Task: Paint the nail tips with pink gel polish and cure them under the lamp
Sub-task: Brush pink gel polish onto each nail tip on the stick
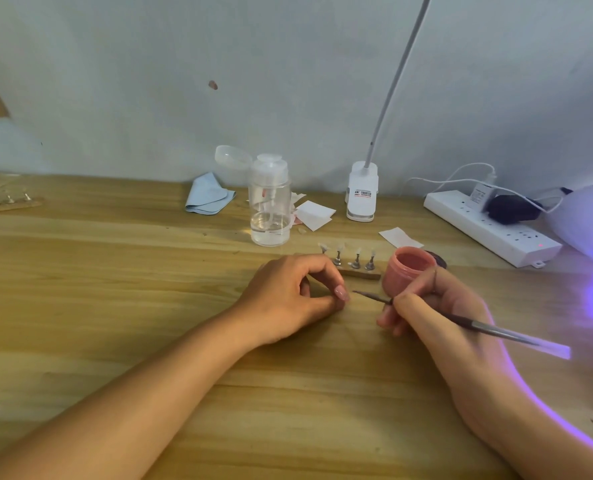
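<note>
head: right hand around brush

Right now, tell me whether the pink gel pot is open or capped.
Open. The pink gel pot has no cap on; its mouth shows pink gel inside. A dark thing, maybe its lid, lies behind it.

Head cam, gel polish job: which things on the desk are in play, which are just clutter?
In play: open pink jar of gel; thin metal-handled brush in right hand; wooden strip holding four nail tips on stands; white curing lamp glowing purple at right edge.
Clutter: clear plastic pump bottle; folded blue cloth; white paper squares; white clip-on desk lamp; white power strip.
</note>
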Demonstrator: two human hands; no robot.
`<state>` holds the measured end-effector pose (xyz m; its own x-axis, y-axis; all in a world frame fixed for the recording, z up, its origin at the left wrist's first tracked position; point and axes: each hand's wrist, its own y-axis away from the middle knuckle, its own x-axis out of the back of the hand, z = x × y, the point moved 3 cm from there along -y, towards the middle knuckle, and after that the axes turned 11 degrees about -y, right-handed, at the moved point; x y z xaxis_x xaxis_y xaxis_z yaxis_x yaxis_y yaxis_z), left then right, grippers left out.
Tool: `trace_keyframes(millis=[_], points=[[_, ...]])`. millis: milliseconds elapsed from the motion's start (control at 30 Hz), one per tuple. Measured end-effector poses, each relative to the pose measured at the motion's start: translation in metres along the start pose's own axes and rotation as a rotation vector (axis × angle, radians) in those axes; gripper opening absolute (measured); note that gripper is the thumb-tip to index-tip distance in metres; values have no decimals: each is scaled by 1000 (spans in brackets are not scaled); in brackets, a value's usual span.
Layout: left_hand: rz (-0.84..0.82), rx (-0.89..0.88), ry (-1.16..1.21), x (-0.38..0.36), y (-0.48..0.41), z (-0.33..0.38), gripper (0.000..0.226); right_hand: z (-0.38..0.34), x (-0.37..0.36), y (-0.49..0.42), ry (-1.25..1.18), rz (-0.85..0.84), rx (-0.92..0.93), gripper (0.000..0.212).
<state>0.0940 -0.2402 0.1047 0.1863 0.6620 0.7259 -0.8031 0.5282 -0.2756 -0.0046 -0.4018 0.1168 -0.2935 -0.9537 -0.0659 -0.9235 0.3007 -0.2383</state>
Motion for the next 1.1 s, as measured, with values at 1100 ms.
trace_keyframes(millis=[1100], points=[[26,-22,-65,0,2,4,11,-10,40,-28,465,260,294,9]])
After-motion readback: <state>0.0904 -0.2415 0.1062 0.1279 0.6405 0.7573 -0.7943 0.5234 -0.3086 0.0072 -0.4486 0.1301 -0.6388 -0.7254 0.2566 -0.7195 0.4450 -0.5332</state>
